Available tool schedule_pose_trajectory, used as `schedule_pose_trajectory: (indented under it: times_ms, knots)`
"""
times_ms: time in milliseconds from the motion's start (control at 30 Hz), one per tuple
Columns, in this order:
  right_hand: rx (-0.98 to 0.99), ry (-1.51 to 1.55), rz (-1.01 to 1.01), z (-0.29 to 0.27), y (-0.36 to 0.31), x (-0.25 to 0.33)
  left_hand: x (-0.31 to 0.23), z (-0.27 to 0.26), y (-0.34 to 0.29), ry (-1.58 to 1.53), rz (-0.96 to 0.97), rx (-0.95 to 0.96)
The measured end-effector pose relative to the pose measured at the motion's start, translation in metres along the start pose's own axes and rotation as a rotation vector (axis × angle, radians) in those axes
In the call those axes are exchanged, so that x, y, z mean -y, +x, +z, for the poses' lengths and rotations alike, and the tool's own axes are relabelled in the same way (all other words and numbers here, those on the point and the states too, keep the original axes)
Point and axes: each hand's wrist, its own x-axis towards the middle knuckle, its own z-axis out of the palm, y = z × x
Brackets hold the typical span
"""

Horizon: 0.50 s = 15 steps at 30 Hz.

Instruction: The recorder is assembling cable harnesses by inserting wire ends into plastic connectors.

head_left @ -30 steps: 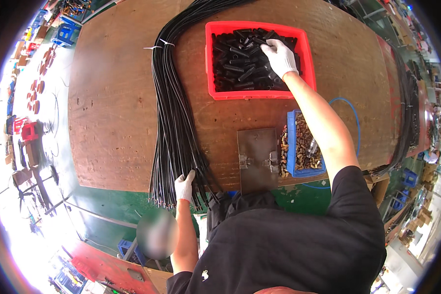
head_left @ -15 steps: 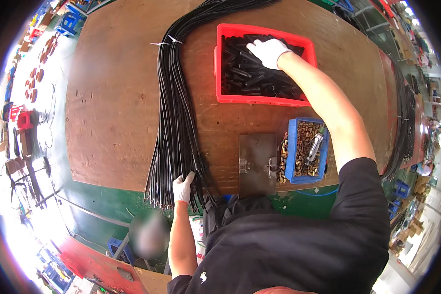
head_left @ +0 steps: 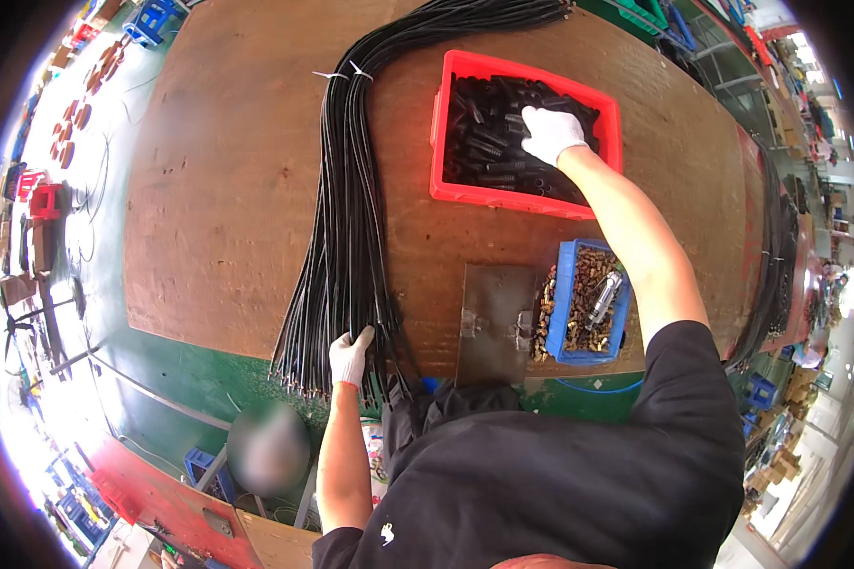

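Left hand on the cables, right hand in the red bin

The black cables (head_left: 346, 209) run down the table (head_left: 218, 190), bound near the top by 2 white ties (head_left: 359, 70), their lower ends fanned past the near edge. The left hand (head_left: 348, 358), gloved in white, is closed around some of them near those ends. The right hand (head_left: 552, 135), also gloved, reaches into the red bin (head_left: 503, 197) of black tubes (head_left: 484, 142); its fingertips meet the tubes, but whether they grip any I cannot tell.

Nearer the body, a blue box (head_left: 562, 294) holds brass fittings (head_left: 584, 275) with a metal tool (head_left: 604, 299) lying on top. Loose fittings spill between the box and a dark plate (head_left: 493, 303) at the table's edge. The right hand hides part of the tubes, and its forearm crosses the table just right of the box. More cables (head_left: 778, 256) lie along the far right side.

The black shirt (head_left: 541, 474) carries a small white emblem (head_left: 386, 534). A bag (head_left: 375, 455) beside it has coloured print, too small to read.
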Motion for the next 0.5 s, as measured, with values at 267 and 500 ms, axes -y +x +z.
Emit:
schedule_pose_trajectory:
  times_ms: [267, 500]
  knots:
    - [-0.256, 0.796, 0.19, -0.017, -0.077, -0.011, 0.006, -0.008, 0.002, 0.009, 0.057, 0.021]
    - [-0.117, 1.499, 0.062, -0.016, -0.17, 0.08, -0.03, -0.021, -0.029, -0.067, -0.013, 0.123]
